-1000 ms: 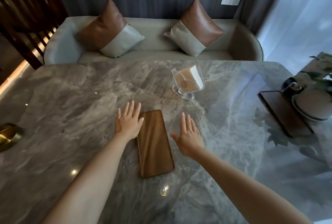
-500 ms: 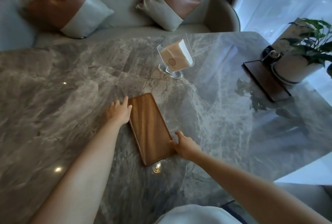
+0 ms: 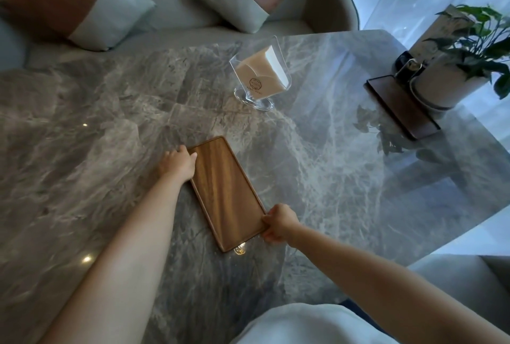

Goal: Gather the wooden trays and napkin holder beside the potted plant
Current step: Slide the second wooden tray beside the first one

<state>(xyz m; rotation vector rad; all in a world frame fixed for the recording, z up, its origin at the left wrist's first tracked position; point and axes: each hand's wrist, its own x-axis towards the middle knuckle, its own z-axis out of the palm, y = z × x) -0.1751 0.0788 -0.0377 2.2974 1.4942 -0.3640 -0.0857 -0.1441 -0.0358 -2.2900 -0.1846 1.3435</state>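
Note:
A light wooden tray (image 3: 226, 192) lies flat on the marble table (image 3: 96, 136), in front of me. My left hand (image 3: 176, 163) grips its far left edge, thumb over the rim. My right hand (image 3: 280, 223) grips its near right corner. A clear napkin holder (image 3: 259, 73) with beige napkins stands farther back, near the table's middle. A darker wooden tray (image 3: 401, 107) lies at the right, next to the white pot of the potted plant (image 3: 447, 81).
A grey sofa (image 3: 179, 9) with two brown-and-grey cushions runs along the table's far side. A small dark cup-like object (image 3: 404, 63) stands behind the dark tray. The table's right edge falls off by a bright window. A chair arm (image 3: 469, 272) shows at the lower right.
Both hands went from flat and open beside the light tray to closed on its edges. The head view has turned down and to the right, bringing the plant fully into sight.

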